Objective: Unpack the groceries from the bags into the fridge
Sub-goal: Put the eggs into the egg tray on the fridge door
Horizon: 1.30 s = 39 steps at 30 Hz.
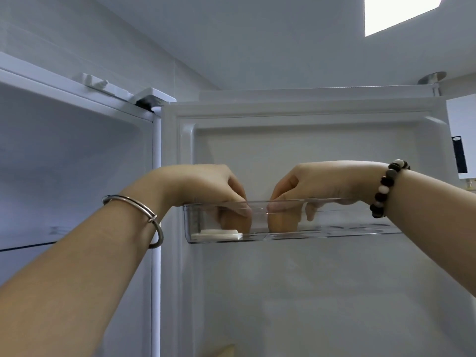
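White fridge door [309, 150] fills the view; both hands dip into its clear egg tray [360, 231]. Left hand [206, 186] curls around one brown egg [235, 224], right hand [322, 184] around another egg [283, 222], fingertips on top.

The clear plastic door bin [334, 234] blurs both hands' fingertips and two brownish rounded items inside. Its right end is hidden behind the right forearm.

Both hands reach into the door tray [334, 234]: left hand [206, 184] over one egg [235, 222], right hand [322, 184] over another egg [283, 222], seemingly; a flat pad [217, 235] lies at the tray's left end.
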Tool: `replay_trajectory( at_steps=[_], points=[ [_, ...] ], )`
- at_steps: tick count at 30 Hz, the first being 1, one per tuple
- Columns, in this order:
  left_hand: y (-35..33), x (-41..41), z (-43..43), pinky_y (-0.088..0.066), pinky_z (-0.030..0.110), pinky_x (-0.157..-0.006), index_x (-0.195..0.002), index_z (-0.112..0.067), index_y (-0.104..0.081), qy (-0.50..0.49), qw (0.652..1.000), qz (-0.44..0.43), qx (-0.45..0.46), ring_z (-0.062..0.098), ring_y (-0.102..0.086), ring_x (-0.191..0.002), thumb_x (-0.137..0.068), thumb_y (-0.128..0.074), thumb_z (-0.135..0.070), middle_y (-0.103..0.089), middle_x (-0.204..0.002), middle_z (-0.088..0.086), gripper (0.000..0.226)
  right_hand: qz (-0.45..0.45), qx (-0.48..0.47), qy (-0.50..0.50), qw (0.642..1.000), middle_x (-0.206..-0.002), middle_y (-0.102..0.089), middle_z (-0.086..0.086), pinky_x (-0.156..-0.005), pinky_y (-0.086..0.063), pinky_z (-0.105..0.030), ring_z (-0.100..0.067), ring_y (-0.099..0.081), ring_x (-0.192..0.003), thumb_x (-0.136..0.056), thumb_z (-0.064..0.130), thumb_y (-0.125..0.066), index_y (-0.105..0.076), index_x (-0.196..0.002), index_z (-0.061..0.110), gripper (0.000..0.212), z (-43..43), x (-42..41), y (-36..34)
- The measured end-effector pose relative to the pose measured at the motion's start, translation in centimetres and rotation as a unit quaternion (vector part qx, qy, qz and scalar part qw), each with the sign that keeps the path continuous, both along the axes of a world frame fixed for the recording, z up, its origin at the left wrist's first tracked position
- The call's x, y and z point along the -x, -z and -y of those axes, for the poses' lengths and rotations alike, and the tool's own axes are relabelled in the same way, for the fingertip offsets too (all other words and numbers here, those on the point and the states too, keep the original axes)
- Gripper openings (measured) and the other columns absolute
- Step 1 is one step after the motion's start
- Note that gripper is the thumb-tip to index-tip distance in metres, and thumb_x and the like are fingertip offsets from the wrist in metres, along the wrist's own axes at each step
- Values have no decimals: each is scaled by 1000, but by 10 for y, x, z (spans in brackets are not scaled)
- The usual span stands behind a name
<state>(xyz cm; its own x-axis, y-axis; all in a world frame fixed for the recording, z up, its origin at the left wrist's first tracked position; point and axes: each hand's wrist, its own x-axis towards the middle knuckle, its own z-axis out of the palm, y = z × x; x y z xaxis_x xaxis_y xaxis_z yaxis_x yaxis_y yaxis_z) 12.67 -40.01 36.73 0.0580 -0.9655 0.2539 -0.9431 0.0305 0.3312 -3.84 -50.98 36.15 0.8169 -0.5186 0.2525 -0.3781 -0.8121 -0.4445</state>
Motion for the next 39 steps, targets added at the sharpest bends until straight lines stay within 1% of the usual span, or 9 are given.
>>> replay_trajectory(
  at_steps=[4, 8, 12, 17, 22, 27, 31, 35, 39],
  points=[
    [0, -3, -1, -55, 25, -80, -95, -9, -73, 2, 1000, 5, 1, 21, -69, -89, -86, -67, -23, -73, -93, 9, 18, 18, 16, 3, 1000, -91, -72, -10, -65, -51, -25, -12, -62, -72, -81, 35, -69, -72, -94, 7, 31, 1, -1, 0],
    [-3, -3, -3, -55, 20, -78, -102, -10, -71, 24, 999, -11, -19, 22, -68, -96, -86, -67, -20, -73, -99, 8, 19, 24, 35, 4, 999, -84, -72, -6, -63, -51, -23, -11, -62, -71, -79, 37, -71, -74, -89, 9, 30, 1, -1, -1],
    [-6, -4, -6, -55, 24, -82, -105, -10, -71, 36, 998, -15, -48, 23, -68, -97, -86, -67, -18, -72, -101, 9, 20, 22, 38, 4, 999, -84, -73, -6, -62, -50, -24, -12, -63, -72, -76, 39, -73, -75, -86, 13, 29, 1, 0, 0],
    [-6, -3, -6, -54, 21, -78, -104, -9, -70, 32, 998, -24, -55, 22, -69, -95, -86, -68, -16, -72, -100, 10, 20, 13, 57, 27, 998, -80, -73, -4, -65, -53, -24, -11, -67, -68, -71, 50, -72, -75, -84, 14, 38, -1, -2, -1],
    [-5, 0, -9, -51, 14, -68, -106, -7, -69, 30, 998, -32, -43, 13, -68, -85, -86, -66, -14, -72, -99, 10, 21, -14, 42, 24, 999, -80, -74, -3, -74, -57, -28, -16, -71, -76, -72, 54, -70, -75, -86, 14, 43, -4, -2, -3],
    [-3, -3, -9, -51, 15, -73, -103, -18, -72, 15, 1000, 8, 15, 8, -69, -89, -88, -65, -22, -74, -95, -5, 17, -28, 27, 31, 999, -80, -74, 1, -77, -58, -30, -17, -72, -77, -82, 49, -63, -74, -94, 14, 38, -10, 4, -7],
    [1, -4, -7, -50, 11, -68, -101, -18, -73, 7, 997, 7, 82, 6, -68, -86, -90, -61, -22, -73, -94, -5, 16, -38, 19, 39, 998, -89, -74, -3, -76, -58, -26, -16, -72, -77, -87, 39, -63, -71, -101, 10, 33, -16, 9, -10],
    [4, 2, -6, -54, 18, -72, -100, -18, -72, -9, 989, 42, 144, 8, -67, -84, -89, -62, -23, -72, -92, -4, 16, -19, 35, 54, 998, -87, -74, -3, -79, -58, -31, -17, -72, -77, -88, 37, -61, -71, -99, 9, 31, -18, 10, -6],
    [6, 10, -6, -53, 25, -74, -96, -18, -73, -29, 967, 111, 227, 6, -63, -79, -88, -60, -23, -69, -85, -7, 16, 41, 57, 86, 994, -82, -74, 1, -69, -58, -26, -13, -72, -71, -90, 35, -61, -71, -92, 9, 28, -19, 9, -4]
  ],
)
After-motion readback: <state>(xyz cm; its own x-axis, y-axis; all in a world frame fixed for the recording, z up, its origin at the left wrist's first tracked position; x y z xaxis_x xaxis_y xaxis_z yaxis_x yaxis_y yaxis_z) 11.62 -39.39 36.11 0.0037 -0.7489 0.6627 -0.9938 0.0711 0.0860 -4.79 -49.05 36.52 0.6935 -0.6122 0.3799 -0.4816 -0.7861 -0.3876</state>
